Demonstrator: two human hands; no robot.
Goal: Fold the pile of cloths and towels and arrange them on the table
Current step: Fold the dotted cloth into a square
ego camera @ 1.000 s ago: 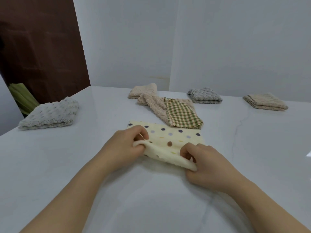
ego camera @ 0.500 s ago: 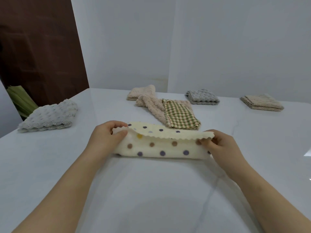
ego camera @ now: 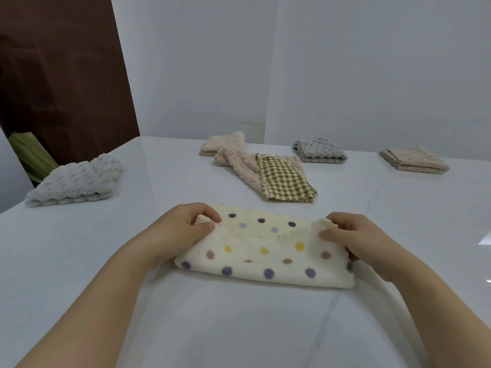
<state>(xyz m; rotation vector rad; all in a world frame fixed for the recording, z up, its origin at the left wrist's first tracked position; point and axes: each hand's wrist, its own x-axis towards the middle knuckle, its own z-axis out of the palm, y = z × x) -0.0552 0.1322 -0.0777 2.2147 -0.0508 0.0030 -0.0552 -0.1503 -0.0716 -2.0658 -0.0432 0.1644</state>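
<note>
Now the cream polka-dot terry cloth (ego camera: pixel 263 251) lies as a long folded band on the white marble-look table (ego camera: pixel 79 251), where half a second ago its upper flap hung lifted above the lower layer; that flap has come down and sags across the middle. The left hand (ego camera: pixel 180 229) pinches the cloth's left end, thumb on top and fingers curled over the far corner. The right hand (ego camera: pixel 353 240) pinches the right end the same way, its thumb pressing the scalloped edge. Both hands have drawn nearer the camera than before.

Well left of the left hand's grip rests a folded pale grey bobble-textured towel (ego camera: pixel 75 181). Beyond the held cloth, between the two grips, lies a beige fleece cloth with a green gingham side (ego camera: pixel 268 173), loosely spread, with a folded beige fleece towel (ego camera: pixel 223 146) touching its far end. Farther right sit a folded grey waffle cloth (ego camera: pixel 318 151) and a folded tan cloth (ego camera: pixel 413 160), well apart.
</note>
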